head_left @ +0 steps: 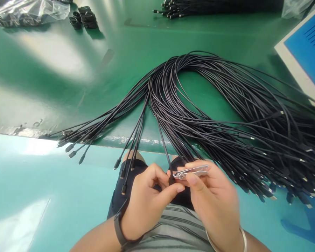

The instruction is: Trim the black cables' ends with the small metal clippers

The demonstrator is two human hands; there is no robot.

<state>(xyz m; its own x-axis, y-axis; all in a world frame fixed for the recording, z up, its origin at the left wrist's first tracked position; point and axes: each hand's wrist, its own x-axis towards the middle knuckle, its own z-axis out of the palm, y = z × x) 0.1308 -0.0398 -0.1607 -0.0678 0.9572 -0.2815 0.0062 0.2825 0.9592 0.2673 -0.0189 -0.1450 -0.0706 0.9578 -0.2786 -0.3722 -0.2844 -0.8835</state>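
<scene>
A big bundle of black cables [204,101] loops across the green table [68,80] and its ends hang over the front edge toward my lap. My left hand [147,203] pinches the plug end of one black cable [171,180] between thumb and fingers. My right hand [212,199] is closed on a small metal nail clipper [191,171], whose jaws sit right at that plug. Both hands meet just below the table edge, over my dark shorts. A black band is on my left wrist, a thin bracelet on my right.
Coiled black cables [84,17] and a clear plastic bag [28,12] lie at the far left. More cables [178,8] lie at the far edge. A blue-and-white panel [304,52] sits at the right. Loose plug ends [73,147] dangle off the left of the edge.
</scene>
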